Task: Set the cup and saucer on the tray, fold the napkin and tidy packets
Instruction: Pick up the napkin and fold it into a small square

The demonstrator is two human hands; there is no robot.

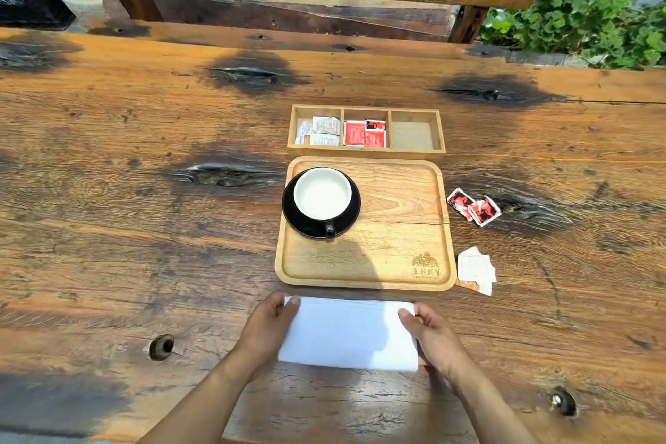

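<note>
A white napkin [347,333] lies folded into a rectangle on the table, just in front of the wooden tray [403,249]. My left hand [268,330] grips its left edge and my right hand [434,333] grips its right edge. A black cup with a white inside [322,194] stands on a black saucer [351,218] in the tray's far left corner, handle toward me. Two red packets [474,207] and some white packets [475,268] lie loose on the table to the right of the tray.
A wooden three-compartment box [365,151] sits behind the tray: white packets [319,131] in the left section, red packets [364,133] in the middle, the right one bare. The plank table [144,227] has dark knots and holes. A bench and green plants stand beyond.
</note>
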